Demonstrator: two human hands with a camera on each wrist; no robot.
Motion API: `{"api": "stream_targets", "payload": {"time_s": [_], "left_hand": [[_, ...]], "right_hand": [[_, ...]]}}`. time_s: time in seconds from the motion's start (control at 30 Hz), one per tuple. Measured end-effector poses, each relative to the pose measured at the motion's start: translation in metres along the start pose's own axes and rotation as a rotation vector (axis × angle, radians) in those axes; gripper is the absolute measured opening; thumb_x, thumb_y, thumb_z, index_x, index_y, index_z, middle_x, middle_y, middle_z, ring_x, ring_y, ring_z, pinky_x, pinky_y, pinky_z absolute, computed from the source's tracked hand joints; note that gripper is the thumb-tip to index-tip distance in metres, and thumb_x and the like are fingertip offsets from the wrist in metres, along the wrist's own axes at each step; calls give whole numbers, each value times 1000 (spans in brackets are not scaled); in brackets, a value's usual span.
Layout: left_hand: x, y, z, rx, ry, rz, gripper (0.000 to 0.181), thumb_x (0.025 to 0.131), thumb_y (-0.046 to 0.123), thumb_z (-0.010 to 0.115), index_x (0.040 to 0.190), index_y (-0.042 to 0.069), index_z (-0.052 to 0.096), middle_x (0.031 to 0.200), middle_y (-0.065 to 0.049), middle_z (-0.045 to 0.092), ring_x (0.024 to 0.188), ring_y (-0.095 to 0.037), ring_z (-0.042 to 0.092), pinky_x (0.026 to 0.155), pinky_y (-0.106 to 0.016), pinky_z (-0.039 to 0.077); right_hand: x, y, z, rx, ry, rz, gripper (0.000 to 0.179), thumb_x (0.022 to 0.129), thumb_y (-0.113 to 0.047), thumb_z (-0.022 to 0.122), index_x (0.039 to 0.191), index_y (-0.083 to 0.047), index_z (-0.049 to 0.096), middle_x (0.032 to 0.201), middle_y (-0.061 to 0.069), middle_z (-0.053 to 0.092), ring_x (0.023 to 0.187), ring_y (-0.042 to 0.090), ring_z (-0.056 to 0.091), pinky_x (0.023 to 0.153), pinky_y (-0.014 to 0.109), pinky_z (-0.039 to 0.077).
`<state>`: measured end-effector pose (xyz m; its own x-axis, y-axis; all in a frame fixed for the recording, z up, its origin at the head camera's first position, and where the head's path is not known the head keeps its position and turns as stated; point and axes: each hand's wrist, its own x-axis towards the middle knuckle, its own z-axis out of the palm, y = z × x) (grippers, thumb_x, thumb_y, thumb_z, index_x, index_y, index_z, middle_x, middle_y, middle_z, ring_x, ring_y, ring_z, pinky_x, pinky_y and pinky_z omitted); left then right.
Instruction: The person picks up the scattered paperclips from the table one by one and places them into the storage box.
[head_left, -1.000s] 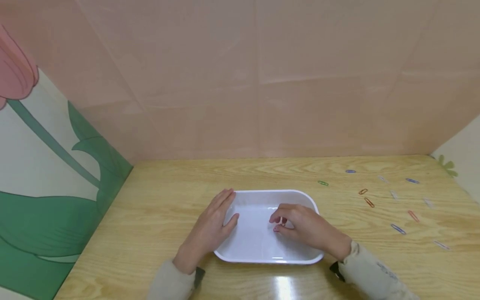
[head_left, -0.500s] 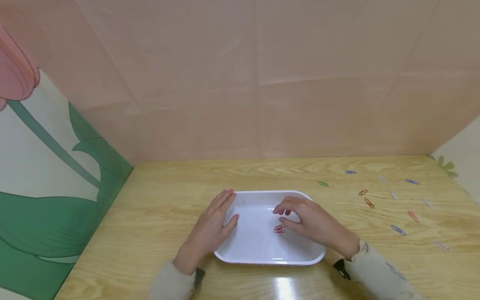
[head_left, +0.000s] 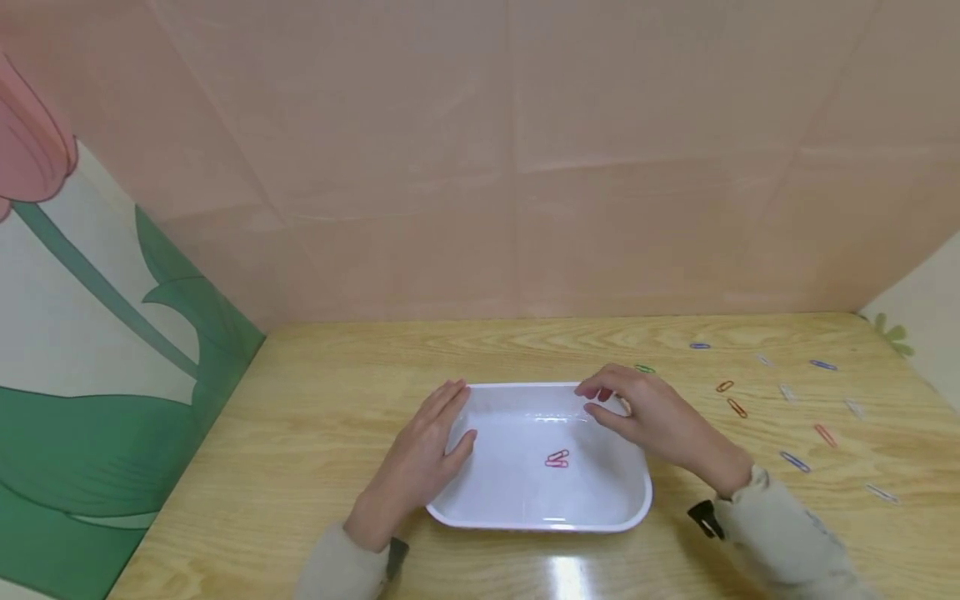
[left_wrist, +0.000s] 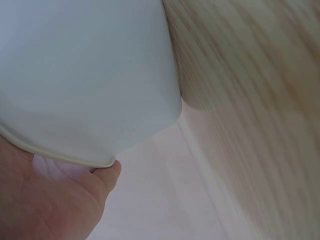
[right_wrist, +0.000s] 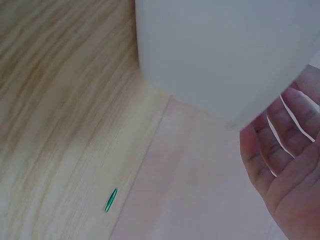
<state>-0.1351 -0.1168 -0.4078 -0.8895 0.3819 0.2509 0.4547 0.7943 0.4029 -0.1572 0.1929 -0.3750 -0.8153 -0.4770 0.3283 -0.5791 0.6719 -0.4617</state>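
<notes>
A white rectangular tray [head_left: 517,500] stands on the wooden table, and two pinkish-red paper clips [head_left: 557,458] lie together on its floor, right of the middle. My left hand [head_left: 420,446] rests on the tray's left rim with fingers straight and thumb over the inside; the left wrist view shows its palm and fingers [left_wrist: 107,177] against the rim from below. Over the tray's back right corner hovers my right hand [head_left: 645,417], thumb and fingers apart with nothing between them. A green paper clip [head_left: 645,368] lies just behind that hand.
Right of the tray lie scattered paper clips: blue [head_left: 795,462], red [head_left: 737,407], pink [head_left: 825,435] and white [head_left: 881,493] ones among them. A pinkish wall [head_left: 510,183] closes off the table's back edge, and a panel with a painted flower [head_left: 112,275] stands at the left.
My right hand has let go of a pinkish-red paper clip in the tray, then risen back and to the right, fingers spreading. The left hand has stayed on the rim.
</notes>
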Motion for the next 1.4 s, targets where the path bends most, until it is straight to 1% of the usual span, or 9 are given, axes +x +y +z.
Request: {"api": "stream_targets", "payload": {"time_s": [0.07,0.33,0.57,0.73,0.9,1.07,1.4], "left_hand": [[0,0,0,0,1,1,58,97,26,61,147,0,45,156,-12,42,147,-28,37,122,-45,33],[0,-1,0,-8,0,2,58,97,26,61,147,1,45,156,-13,43,147,-28,36,122,-44,33],[-1,-1,0,-10,0,0,57,97,25,61,146,0,45,155,-14,43,147,-29,36,122,-45,33],[-1,0,-1,-12,-8,-12,58,97,26,61,147,0,45,156,-14,42,148,-29,35,122,-46,33],[-1,0,0,-13,-8,-17,58,97,26,61,147,0,45,156,-13,42,148,-28,35,122,-45,33],[-1,0,0,-14,-3,-13,58,97,25,61,146,0,46,156,-12,43,148,-28,35,122,-45,33],[0,0,0,-20,-8,-11,58,97,26,61,147,0,45,156,-13,42,148,-28,35,122,-45,32]], "right_hand": [[0,4,-2,-3,5,9,18,88,-8,73,106,-11,72,99,0,73,86,11,64,72,33,59],[2,23,-5,-38,50,-13,17,87,-9,74,104,-8,73,98,0,72,85,13,65,69,32,59],[-1,40,-7,-50,72,1,21,86,-6,74,107,-6,72,103,5,72,86,16,66,72,34,60],[0,49,-9,-71,82,6,21,86,-6,74,107,-8,72,103,5,72,86,17,66,71,33,59],[2,56,-12,-78,65,26,20,88,-8,74,107,-8,71,103,8,72,87,22,67,71,39,60],[1,66,-11,-77,43,42,20,88,-8,73,107,-6,71,102,9,72,87,22,66,73,44,60],[1,91,-10,-82,-14,96,19,89,-5,70,108,-3,71,102,10,72,89,24,67,77,43,61]]}}
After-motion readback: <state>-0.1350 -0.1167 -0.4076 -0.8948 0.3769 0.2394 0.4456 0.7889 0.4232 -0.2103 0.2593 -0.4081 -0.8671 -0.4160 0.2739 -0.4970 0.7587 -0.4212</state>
